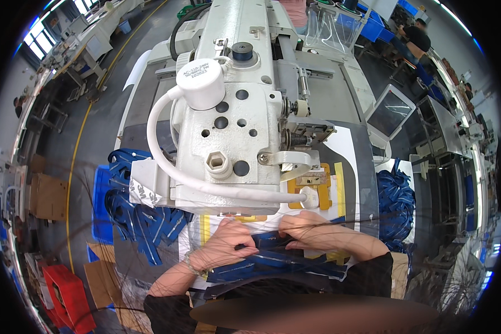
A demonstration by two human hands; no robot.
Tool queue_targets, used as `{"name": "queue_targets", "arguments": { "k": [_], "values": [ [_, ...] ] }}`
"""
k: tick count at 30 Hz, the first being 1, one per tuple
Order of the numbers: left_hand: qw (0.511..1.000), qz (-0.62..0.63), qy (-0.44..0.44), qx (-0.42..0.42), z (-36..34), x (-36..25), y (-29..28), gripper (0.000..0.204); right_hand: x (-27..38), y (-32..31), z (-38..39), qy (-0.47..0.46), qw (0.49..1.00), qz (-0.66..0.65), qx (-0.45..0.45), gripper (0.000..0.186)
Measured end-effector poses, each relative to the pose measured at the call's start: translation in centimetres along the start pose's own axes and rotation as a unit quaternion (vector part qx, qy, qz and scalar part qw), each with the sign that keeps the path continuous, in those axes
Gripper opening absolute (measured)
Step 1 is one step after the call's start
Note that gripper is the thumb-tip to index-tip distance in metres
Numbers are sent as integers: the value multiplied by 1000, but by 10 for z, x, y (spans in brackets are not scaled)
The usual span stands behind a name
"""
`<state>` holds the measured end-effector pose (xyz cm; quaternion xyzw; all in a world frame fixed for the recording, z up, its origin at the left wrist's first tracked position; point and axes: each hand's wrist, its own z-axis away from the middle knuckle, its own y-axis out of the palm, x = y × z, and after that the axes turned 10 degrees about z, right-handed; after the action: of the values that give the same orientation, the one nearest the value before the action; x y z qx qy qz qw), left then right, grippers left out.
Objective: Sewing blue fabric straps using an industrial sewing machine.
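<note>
Just below the head of a large white sewing machine (228,145), both my hands work over dark blue fabric strips with pale lines along them. My left hand (228,243) is closed, thumb and fingers bent in on a blue strip (268,241). To its right, my right hand (306,230) grips the same strip, with its thumb and fingertips drawn together. Other blue strips (278,264) lie flat nearer to me, under my wrists. A yellow clamp frame (325,186) sits beyond my right hand. The machine head hides whatever is under it.
A pile of blue strips (147,222) hangs at the left by a blue bin (101,203). Another bundle (395,203) lies at the right, below a tilted screen (391,111). A white curved lamp hose (222,192) crosses the machine's front. A red crate (67,298) stands lower left.
</note>
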<state>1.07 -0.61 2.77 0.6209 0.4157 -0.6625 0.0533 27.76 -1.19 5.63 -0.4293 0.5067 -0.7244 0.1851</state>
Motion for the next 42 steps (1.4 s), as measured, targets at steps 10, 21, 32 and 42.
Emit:
{"name": "queue_targets", "arguments": {
  "k": [10, 21, 32, 42],
  "values": [
    [998, 10, -1, -69, -1, -1, -7, 15, 5, -7, -4, 73, 987, -136, 50, 19],
    [997, 42, 5, -61, -1, 1, -9, 14, -10, -7, -15, 47, 954, -275, 111, 16],
    [959, 221, -134, -115, 11, -6, 6, 33, 12, 12, -23, -50, 932, -305, -191, 16],
    [981, 141, -10, -130, 16, 1, 3, 26, 14, 21, -25, -46, 932, -281, -225, 19]
  ]
}}
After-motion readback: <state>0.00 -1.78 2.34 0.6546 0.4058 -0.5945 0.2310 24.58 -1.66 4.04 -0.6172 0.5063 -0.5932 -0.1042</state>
